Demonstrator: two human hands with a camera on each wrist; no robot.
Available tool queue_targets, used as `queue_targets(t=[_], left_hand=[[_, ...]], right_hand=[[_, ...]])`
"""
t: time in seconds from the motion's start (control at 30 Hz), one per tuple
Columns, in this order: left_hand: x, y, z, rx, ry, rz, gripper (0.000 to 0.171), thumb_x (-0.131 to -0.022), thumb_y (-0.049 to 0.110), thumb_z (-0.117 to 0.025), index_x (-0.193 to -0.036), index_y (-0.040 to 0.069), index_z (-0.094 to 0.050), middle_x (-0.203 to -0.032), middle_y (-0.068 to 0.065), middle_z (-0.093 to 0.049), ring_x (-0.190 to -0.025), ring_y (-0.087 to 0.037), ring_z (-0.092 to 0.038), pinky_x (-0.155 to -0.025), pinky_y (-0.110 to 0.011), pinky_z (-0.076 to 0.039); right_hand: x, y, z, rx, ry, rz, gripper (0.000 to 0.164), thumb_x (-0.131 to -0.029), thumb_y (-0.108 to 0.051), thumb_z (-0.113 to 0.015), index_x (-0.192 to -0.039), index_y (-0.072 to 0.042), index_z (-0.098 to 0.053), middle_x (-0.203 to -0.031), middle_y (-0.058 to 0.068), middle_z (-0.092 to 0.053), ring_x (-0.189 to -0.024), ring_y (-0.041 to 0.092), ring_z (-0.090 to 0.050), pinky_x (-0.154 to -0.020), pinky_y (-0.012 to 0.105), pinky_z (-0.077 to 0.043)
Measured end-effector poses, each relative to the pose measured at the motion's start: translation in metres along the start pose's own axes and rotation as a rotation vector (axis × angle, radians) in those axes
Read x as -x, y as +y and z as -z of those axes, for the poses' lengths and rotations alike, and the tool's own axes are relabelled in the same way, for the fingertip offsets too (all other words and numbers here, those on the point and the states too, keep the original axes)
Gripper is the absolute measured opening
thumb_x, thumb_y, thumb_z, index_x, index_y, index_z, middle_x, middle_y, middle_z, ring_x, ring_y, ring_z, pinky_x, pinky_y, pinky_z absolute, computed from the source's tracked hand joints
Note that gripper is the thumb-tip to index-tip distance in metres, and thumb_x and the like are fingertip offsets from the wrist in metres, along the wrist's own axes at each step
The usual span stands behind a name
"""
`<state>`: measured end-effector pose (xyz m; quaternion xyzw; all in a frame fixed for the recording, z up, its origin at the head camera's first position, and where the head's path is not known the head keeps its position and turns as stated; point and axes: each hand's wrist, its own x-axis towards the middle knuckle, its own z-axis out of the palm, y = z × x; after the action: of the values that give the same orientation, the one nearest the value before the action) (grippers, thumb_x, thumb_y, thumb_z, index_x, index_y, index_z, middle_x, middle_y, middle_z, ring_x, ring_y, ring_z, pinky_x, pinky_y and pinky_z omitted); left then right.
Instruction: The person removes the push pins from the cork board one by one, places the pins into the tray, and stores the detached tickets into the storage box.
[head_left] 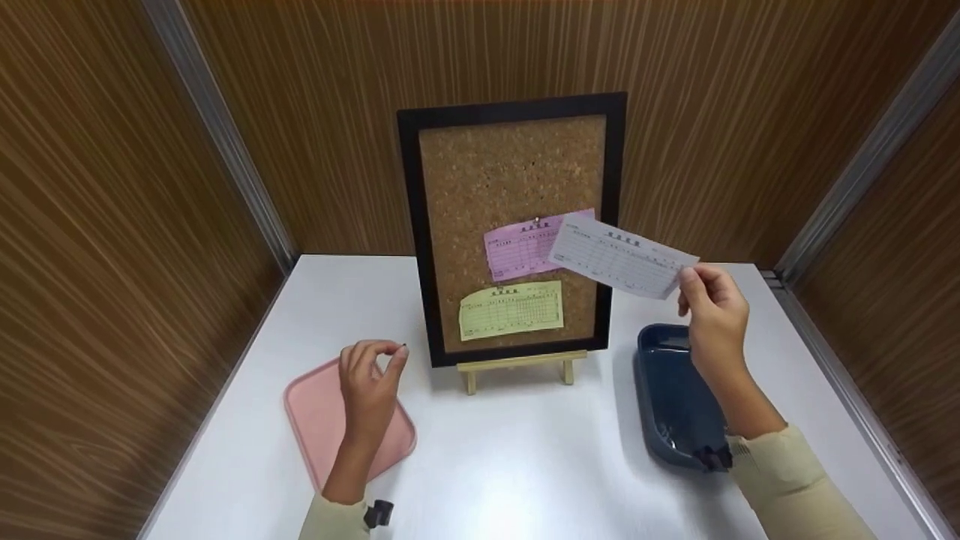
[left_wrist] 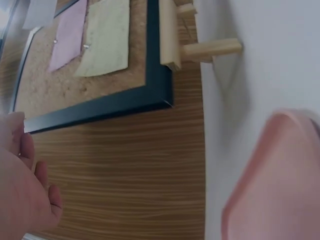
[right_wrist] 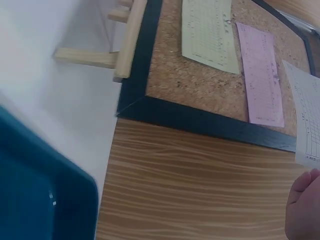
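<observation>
In the head view my right hand [head_left: 718, 315] pinches the right end of a white printed form slip [head_left: 622, 255] between thumb and fingers. The slip hangs in front of the framed corkboard [head_left: 517, 165], overlapping its right edge and part of a pink slip [head_left: 525, 247]. Below the pink one, a yellow slip [head_left: 511, 311] is fixed to the cork. Over the pink tray, my left hand [head_left: 371, 382] pinches a tiny pin [head_left: 405, 346] between thumb and forefinger, mostly hidden by the fingertips. Small pins also show at the tops of both fixed slips.
The corkboard stands on a small wooden easel [head_left: 521, 364] on the white table [head_left: 517, 465]. A pink tray [head_left: 315, 405] lies at the left, and a dark blue tray [head_left: 675, 397] sits under my right forearm. Wood-grain panels [head_left: 300, 112] enclose the table.
</observation>
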<state>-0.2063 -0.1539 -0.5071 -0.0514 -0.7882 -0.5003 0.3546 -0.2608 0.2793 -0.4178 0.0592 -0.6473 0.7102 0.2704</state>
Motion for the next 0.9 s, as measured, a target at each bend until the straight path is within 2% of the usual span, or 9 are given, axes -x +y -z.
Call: queue_targets(t=[0.17,0.3,0.4,0.57,0.73,0.9], left_hand=[[0.016,-0.021,0.01,0.064,-0.025,0.122,0.006,-0.094,0.012,-0.072,-0.095,0.007,-0.07,-0.101,-0.004,-0.062,-0.104,-0.013,-0.046,-0.092,-0.032,-0.038],[0.024,-0.032,0.02,0.071,-0.046,0.205,0.007,-0.094,0.013,-0.071,-0.098,0.008,-0.07,-0.102,-0.004,-0.061,-0.102,-0.017,-0.049,-0.089,-0.03,-0.037],[0.027,-0.038,0.028,0.037,-0.076,0.268,0.01,-0.095,0.017,-0.07,-0.101,0.008,-0.069,-0.101,-0.003,-0.061,-0.1,-0.02,-0.049,-0.087,-0.031,-0.037],[0.031,-0.05,0.036,-0.044,-0.122,0.372,0.02,-0.098,0.026,-0.067,-0.106,0.008,-0.069,-0.104,-0.004,-0.06,-0.099,-0.015,-0.047,-0.086,-0.033,-0.04],[0.036,-0.061,0.044,-0.106,-0.161,0.468,0.027,-0.1,0.035,-0.063,-0.11,0.01,-0.069,-0.107,-0.002,-0.06,-0.1,-0.013,-0.048,-0.083,-0.032,-0.044],[0.037,-0.068,0.051,-0.144,-0.208,0.509,0.031,-0.101,0.039,-0.061,-0.111,0.011,-0.068,-0.109,-0.004,-0.06,-0.1,-0.016,-0.049,-0.083,-0.034,-0.044]], right_hand=[[0.021,0.007,0.031,-0.007,0.112,-0.079,0.026,-0.096,-0.019,-0.068,-0.105,0.004,-0.062,-0.082,0.011,-0.054,-0.068,0.02,-0.049,-0.057,0.021,-0.044],[0.031,0.013,0.05,-0.002,0.168,-0.155,0.024,-0.095,-0.018,-0.069,-0.106,0.002,-0.062,-0.083,0.009,-0.055,-0.07,0.018,-0.049,-0.058,0.021,-0.044],[0.036,0.019,0.064,0.003,0.226,-0.198,0.02,-0.095,-0.017,-0.07,-0.103,0.0,-0.062,-0.081,0.007,-0.057,-0.068,0.015,-0.049,-0.056,0.02,-0.043],[0.043,0.028,0.083,-0.007,0.307,-0.251,0.016,-0.095,-0.015,-0.07,-0.099,-0.001,-0.063,-0.079,0.005,-0.058,-0.066,0.014,-0.05,-0.053,0.019,-0.042],[0.049,0.037,0.097,-0.019,0.371,-0.341,0.013,-0.095,-0.015,-0.07,-0.098,-0.004,-0.063,-0.078,0.003,-0.058,-0.065,0.013,-0.05,-0.051,0.019,-0.042],[0.056,0.046,0.109,-0.019,0.405,-0.417,0.014,-0.095,-0.018,-0.07,-0.099,-0.006,-0.063,-0.079,0.001,-0.06,-0.065,0.011,-0.052,-0.051,0.019,-0.042]])
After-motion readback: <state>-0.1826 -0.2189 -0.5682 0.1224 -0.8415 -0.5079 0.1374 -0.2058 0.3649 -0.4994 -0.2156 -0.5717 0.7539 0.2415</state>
